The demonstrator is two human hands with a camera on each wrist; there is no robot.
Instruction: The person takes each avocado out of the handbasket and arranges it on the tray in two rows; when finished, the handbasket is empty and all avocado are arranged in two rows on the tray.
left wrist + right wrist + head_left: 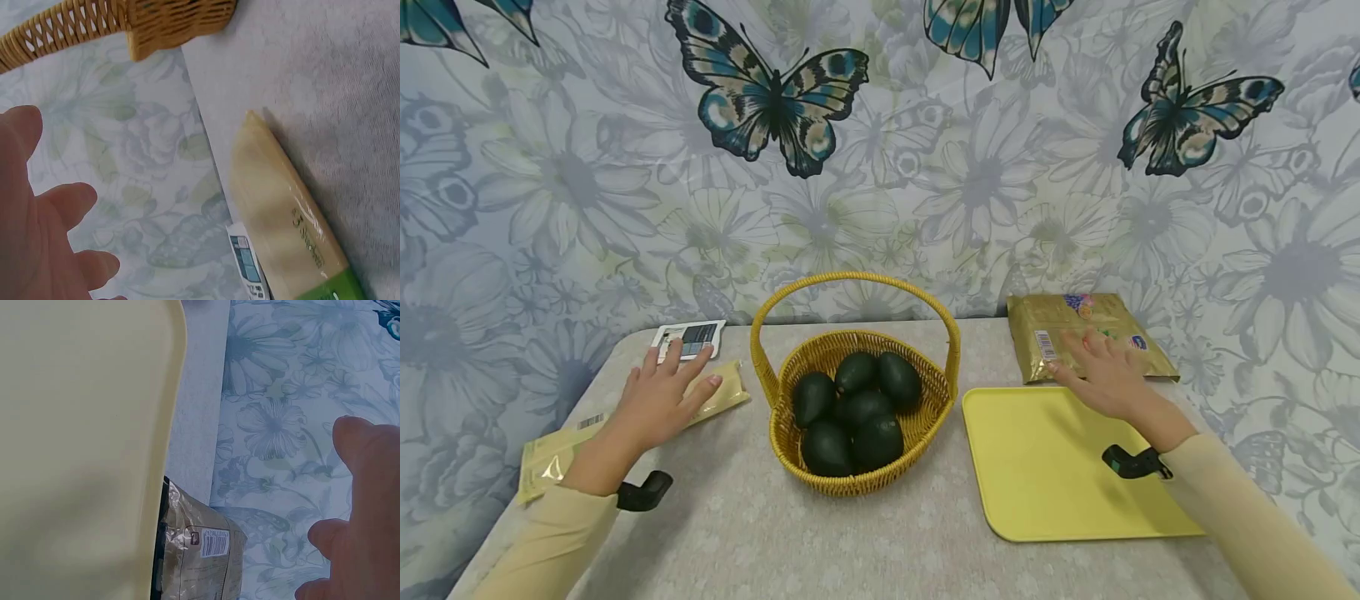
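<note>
My left hand [658, 400] is held with spread fingers over a pale yellow packet [561, 450] at the left of the table. In the left wrist view the same packet [281, 212] shows a green end, and the fingers hold nothing. My right hand [1108, 375], fingers also spread, hovers over the gold foil package [1030, 333] and the far edge of a yellow tray [1037, 467]. The right wrist view shows the package's barcode side [200, 562] beside the tray. Between the hands stands a yellow wicker basket [850, 342] with several dark green avocados [827, 448] inside.
A small white packet [711, 330] with a dark label lies at the back left, behind the yellow one. The basket's tall arched handle [850, 276] rises above the fruit. A floral, butterfly-printed cloth [925, 208] hangs behind the table's back edge.
</note>
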